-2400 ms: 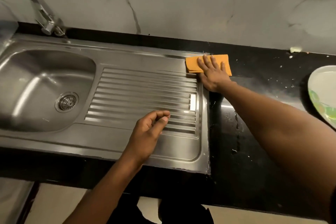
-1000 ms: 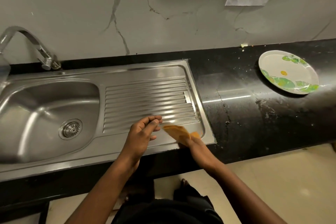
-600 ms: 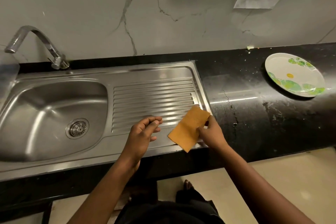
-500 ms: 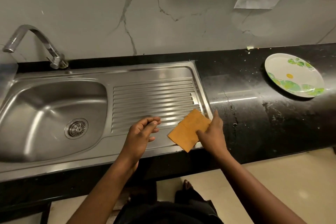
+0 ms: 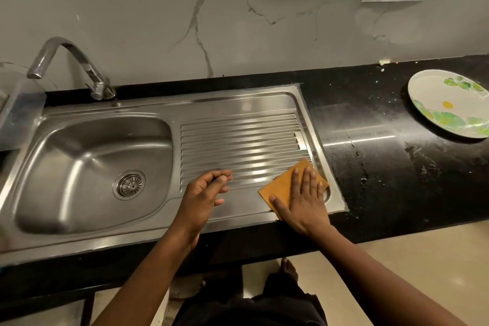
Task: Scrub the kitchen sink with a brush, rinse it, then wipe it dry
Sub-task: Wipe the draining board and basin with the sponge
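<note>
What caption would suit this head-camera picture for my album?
Right hand presses an orange cloth flat on the sink drainboard; left hand hovers empty.

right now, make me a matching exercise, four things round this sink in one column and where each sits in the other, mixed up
Things
1. orange cloth
2. plate
3. drain strainer
4. tap

Places
a. on the black counter, far right
b. in the floor of the basin
c. flat under the right hand, on the near right corner of the drainboard
d. on the back rim, behind the basin

Pairs: 1-c, 2-a, 3-b, 4-d
</note>
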Motion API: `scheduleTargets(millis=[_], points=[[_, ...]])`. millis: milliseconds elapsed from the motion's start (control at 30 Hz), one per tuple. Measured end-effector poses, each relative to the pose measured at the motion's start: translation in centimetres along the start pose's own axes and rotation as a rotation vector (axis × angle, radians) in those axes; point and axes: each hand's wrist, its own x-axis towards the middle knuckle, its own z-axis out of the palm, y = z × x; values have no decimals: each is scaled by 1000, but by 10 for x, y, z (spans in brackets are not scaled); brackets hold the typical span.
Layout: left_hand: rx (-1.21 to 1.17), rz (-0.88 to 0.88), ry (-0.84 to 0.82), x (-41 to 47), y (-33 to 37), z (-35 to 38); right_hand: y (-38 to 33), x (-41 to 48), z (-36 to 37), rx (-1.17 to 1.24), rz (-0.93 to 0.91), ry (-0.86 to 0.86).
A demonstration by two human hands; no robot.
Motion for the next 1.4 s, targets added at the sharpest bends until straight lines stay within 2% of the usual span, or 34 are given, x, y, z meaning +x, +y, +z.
scheduleTargets(millis=[167, 433, 667, 833, 933, 1000, 1067, 1200, 1300, 1333, 1400], points=[[8, -2, -3, 3, -3, -25, -32, -1, 13, 46, 62, 37], [13, -7, 11, -3, -10, -66, -124, -8, 35, 27, 1, 0], [-15, -16, 37, -17, -16, -97, -234, -19, 72, -11, -212, -78], [-28, -1, 52, -22, -16, -115, -262, -22, 77, 72, -350, -132], [-39, 26, 90, -20, -14, -119, -265, -15, 57, 342, -355, -250], [-49, 42, 114, -17, -13, -117, -268, -10, 43, 695, -288, -410], [-67, 54, 131, -14, -9, -113, -263, -11, 32, 1010, -151, -481], [-73, 91, 162, -5, -2, -106, -208, -3, -4, 1657, 172, -506], [-111, 80, 190, 2, 1, -98, -150, 11, -46, 2015, 225, -399], [-115, 70, 193, 4, 0, -95, -130, 14, -61, 2011, 210, -309], [-119, 57, 193, 10, -2, -87, -90, 26, -83, 1838, 163, -95]])
